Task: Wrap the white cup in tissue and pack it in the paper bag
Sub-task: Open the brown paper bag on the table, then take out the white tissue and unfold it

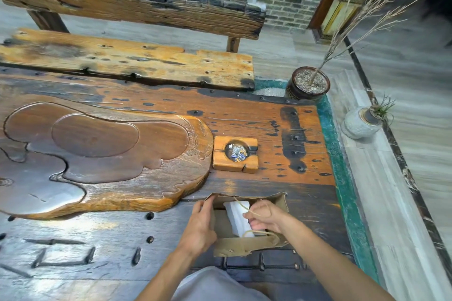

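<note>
A brown paper bag (244,244) stands open at the near edge of the dark wooden desk (305,205), its mouth facing up toward the camera. Inside it sits a white tissue-wrapped bundle (236,212); the cup itself cannot be seen under the wrapping. The right hand (265,217) reaches into the bag's mouth from the right, its fingers curled against the right side of the bundle, with a thin twine handle (244,206) of the bag draped over its knuckles. The bundle lies just left of and partly beneath that hand. The left hand (200,227) is at the bag's left wall, fingers curled round its upper edge, holding the mouth apart. Beyond the bag lie a carved wooden tea tray (102,154) and a square wooden ashtray (235,153) just right of it.
</note>
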`<move>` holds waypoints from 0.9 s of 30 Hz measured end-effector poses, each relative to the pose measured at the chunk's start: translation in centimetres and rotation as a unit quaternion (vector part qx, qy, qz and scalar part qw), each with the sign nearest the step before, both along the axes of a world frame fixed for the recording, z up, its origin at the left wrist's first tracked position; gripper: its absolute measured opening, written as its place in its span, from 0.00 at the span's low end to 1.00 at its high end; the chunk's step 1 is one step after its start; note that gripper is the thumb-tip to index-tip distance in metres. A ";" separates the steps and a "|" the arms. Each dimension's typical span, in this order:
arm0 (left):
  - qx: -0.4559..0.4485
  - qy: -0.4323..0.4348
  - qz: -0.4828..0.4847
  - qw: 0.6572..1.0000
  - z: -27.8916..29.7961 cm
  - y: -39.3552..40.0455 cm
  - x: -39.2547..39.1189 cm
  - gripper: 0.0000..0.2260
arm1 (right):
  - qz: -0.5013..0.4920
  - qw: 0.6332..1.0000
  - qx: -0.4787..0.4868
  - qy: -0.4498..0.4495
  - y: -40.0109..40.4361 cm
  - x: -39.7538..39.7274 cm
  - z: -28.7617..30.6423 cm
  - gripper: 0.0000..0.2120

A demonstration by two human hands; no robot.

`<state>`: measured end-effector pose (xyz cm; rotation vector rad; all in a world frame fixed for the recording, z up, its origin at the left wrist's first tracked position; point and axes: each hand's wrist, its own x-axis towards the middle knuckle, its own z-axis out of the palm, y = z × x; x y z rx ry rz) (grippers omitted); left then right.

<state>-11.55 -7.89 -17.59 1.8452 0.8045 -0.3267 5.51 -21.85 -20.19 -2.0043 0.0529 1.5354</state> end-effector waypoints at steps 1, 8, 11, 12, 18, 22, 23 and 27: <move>0.002 0.000 -0.004 1.000 0.1 0.0 0.0 0.43 | -0.017 1.000 0.025 0.004 -0.4 0.0 1.3 0.10; 0.031 0.011 -0.032 0.999 0.8 0.1 0.5 0.38 | -0.101 0.988 0.110 0.037 -1.9 -0.1 7.7 0.17; 0.048 0.000 -0.047 0.998 1.6 0.1 0.9 0.35 | -0.130 0.980 0.148 0.039 -2.9 0.0 10.9 0.12; 0.050 -0.006 -0.052 0.997 1.9 0.1 1.0 0.34 | -0.132 0.977 0.161 0.035 -3.1 0.1 12.0 0.10; 0.038 -0.106 -0.044 0.993 6.7 0.5 1.8 0.30 | -0.160 0.959 0.234 0.007 -3.8 0.0 17.6 0.03; -0.030 -0.205 -0.107 0.973 12.4 0.7 2.4 0.44 | -0.177 0.940 0.290 -0.021 -3.0 0.0 20.5 0.04; -0.022 -0.222 -0.144 0.964 13.5 0.7 2.5 0.48 | -0.183 0.935 0.302 -0.029 -2.7 0.0 21.2 0.04; 0.068 -0.280 -0.184 0.940 16.6 0.1 3.8 0.51 | -0.191 0.917 0.344 -0.064 -0.7 -0.1 24.2 0.05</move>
